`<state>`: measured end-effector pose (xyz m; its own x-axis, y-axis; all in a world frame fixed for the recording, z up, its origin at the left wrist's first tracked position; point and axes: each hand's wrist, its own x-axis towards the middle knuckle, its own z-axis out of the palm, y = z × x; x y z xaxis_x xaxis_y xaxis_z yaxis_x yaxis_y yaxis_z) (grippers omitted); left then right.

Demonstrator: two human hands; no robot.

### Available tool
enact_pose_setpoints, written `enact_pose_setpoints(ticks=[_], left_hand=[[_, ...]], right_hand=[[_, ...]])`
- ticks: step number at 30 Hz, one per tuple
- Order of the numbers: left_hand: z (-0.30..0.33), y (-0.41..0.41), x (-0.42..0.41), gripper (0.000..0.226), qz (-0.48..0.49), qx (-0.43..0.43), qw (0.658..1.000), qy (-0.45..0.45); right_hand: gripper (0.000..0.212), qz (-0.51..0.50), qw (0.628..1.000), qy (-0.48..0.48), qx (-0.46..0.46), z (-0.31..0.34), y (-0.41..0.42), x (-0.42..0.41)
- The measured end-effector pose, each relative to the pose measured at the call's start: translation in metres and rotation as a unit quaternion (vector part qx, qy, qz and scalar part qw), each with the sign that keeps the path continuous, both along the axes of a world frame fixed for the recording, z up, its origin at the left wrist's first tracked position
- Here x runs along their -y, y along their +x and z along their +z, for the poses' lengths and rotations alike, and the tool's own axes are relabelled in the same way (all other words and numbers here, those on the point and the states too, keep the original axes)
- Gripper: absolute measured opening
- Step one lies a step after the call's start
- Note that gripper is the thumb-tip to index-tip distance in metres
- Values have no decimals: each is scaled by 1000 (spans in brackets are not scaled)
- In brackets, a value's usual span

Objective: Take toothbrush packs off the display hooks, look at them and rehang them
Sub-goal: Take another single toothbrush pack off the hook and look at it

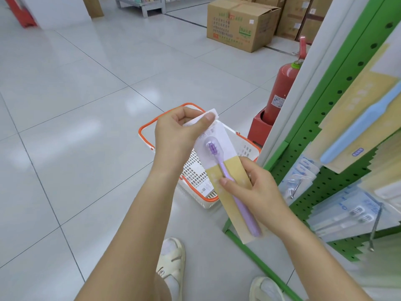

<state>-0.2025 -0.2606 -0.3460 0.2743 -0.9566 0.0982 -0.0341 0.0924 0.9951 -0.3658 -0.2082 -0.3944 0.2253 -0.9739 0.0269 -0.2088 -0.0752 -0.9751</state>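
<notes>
A toothbrush pack [230, 183] with a purple brush on a white and yellow card is held slantwise in front of me. My left hand [180, 131] pinches its top end between thumb and fingers. Around the card's middle my right hand [253, 190] grips, thumb lying across the brush handle. To the right stands the green pegboard display [325, 118], where a pack with a blue toothbrush [355, 127] hangs near the top. Several more packs [347, 211] hang lower on its hooks, and a bare metal hook [375, 227] sticks out beside them.
A white shopping basket with an orange rim [149, 124] stands on the tiled floor behind the pack. A red fire extinguisher [280, 94] stands at the display's end. Cardboard boxes [240, 25] are stacked at the back. My feet in pale sandals [171, 266] are below.
</notes>
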Motion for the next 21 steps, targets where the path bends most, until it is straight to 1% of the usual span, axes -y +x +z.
enact_pose_setpoints(ticks=[2,4,6,7,9,10,12,15,18,19,21], left_hand=[[-1,1,-1,12,0,-5,1000,-1],[-3,1,-1,3,-25,-51,998,25],[-2,5,-1,20,-65,-95,990,76],[-2,8,-1,25,-89,-98,986,99],[-2,13,-2,26,-122,-78,981,126],[-3,14,-3,23,-122,-68,982,130],[-4,13,-4,17,-97,-56,987,113],[-3,7,-3,11,-66,-55,993,77],[-3,6,-3,3,-35,-57,997,42],[-3,8,-2,4,-17,-65,997,35],[-2,12,0,14,9,-82,996,37]], right_hand=[[16,-2,1000,10,11,0,1,1],[16,-10,999,21,32,-1,2,2],[13,-32,997,33,64,2,1,3],[12,-44,995,40,80,3,1,4],[13,-53,994,45,83,4,0,4],[14,-51,995,45,75,4,0,4],[15,-47,996,47,67,3,1,4],[16,-40,994,58,79,2,4,5],[25,-12,993,87,78,1,2,6],[30,-5,992,96,77,0,1,7],[35,0,992,98,85,-1,0,7]])
